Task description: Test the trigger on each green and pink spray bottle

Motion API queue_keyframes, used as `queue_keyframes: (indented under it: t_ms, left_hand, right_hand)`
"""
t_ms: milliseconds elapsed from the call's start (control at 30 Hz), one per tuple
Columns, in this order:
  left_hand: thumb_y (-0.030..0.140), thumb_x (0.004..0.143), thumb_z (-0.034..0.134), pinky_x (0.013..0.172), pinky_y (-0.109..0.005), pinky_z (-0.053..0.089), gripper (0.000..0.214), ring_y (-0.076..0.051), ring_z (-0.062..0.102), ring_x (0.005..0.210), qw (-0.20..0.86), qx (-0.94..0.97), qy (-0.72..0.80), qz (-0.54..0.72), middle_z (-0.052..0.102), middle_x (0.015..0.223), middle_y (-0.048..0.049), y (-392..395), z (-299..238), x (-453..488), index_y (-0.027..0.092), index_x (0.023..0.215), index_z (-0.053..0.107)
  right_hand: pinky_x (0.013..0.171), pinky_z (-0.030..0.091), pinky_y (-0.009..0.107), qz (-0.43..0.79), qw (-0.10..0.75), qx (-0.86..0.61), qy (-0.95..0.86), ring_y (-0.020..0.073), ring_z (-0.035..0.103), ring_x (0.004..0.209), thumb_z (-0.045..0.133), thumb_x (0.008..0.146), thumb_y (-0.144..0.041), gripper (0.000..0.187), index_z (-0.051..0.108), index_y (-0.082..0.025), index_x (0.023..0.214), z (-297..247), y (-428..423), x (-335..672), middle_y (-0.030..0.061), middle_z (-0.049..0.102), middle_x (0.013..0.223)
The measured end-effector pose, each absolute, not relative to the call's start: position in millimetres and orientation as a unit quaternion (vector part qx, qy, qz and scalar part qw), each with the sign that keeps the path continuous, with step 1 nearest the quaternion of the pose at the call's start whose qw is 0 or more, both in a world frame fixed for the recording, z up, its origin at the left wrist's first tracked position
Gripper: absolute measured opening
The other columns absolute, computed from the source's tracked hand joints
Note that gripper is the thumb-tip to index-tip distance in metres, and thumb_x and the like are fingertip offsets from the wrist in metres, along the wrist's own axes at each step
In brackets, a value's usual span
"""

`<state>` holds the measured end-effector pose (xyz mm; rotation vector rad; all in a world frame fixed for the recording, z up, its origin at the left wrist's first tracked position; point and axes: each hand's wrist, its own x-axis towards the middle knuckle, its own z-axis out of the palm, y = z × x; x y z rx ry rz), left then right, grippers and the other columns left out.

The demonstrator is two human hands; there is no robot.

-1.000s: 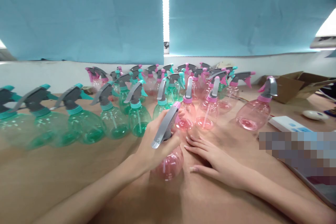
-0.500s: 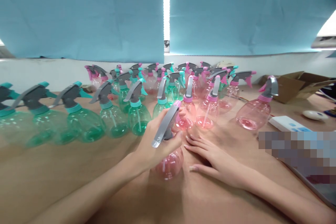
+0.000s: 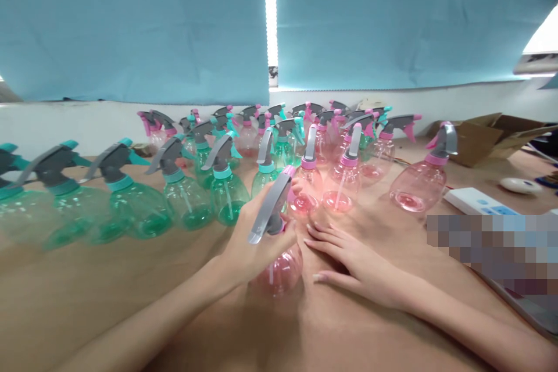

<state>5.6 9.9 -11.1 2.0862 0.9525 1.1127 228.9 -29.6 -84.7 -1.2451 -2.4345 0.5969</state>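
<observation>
A clear pink spray bottle (image 3: pixel 279 272) with a grey and pink trigger head stands upright on the wooden table in front of me. Wrapped round its neck and trigger head is my left hand (image 3: pixel 250 232), partly covering the collar. My right hand (image 3: pixel 344 250) lies flat on the table just right of this bottle, fingers spread and holding nothing. Beyond my hands stand two more pink spray bottles (image 3: pixel 337 200). A green spray bottle (image 3: pixel 229 200) is just left of my left hand.
Several green spray bottles (image 3: pixel 143 209) line the left side, and mixed pink and green ones crowd the back. At right are a pink bottle (image 3: pixel 418 186), an open cardboard box (image 3: pixel 479 139), a white box (image 3: pixel 475 200) and a white computer mouse (image 3: pixel 521 186). Blue sheets (image 3: pixel 131 23) hang behind.
The whole view has shifted slightly. Both hands keep the same pose, with my left hand still round the pink spray bottle and my right hand flat on the table.
</observation>
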Motion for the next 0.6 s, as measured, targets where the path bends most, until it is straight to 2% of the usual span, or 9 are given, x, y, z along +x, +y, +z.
queue_keyframes:
  t_ms: [133, 333, 600]
  left_hand:
    - [0.016, 0.079, 0.056, 0.057, -0.026, 0.046, 0.052, -0.012, 0.048, 0.060, 0.295, 0.785, 0.354, 0.415, 0.055, 0.084, 0.0003, 9.0, -11.8, 5.2, 0.028, 0.129, 0.049]
    - [0.014, 0.078, 0.054, 0.058, -0.027, 0.043, 0.052, -0.014, 0.048, 0.061, 0.291, 0.788, 0.357, 0.408, 0.054, 0.079, 0.0014, 9.1, -13.1, 3.3, 0.028, 0.128, 0.049]
    - [0.013, 0.075, 0.052, 0.055, -0.027, 0.038, 0.029, -0.011, 0.045, 0.057, 0.292, 0.783, 0.361, 0.414, 0.053, 0.079, 0.0029, 7.5, -9.0, 5.8, 0.024, 0.102, 0.051]
  right_hand:
    - [0.117, 0.025, 0.055, 0.211, 0.161, -0.440, -0.858, 0.0320, 0.027, 0.145, 0.051, 0.092, -0.060, 0.068, 0.044, -0.018, 0.146, -82.2, -30.1, 227.8, 0.0128, 0.039, 0.153]
    - [0.117, 0.025, 0.053, 0.203, 0.150, -0.444, -0.860, 0.0313, 0.026, 0.145, 0.049, 0.093, -0.061, 0.068, 0.044, -0.019, 0.146, -81.3, -30.3, 227.2, 0.0118, 0.037, 0.154]
    - [0.117, 0.024, 0.054, 0.205, 0.161, -0.440, -0.859, 0.0319, 0.026, 0.145, 0.051, 0.093, -0.059, 0.067, 0.044, -0.018, 0.146, -84.3, -29.7, 228.3, 0.0117, 0.033, 0.156]
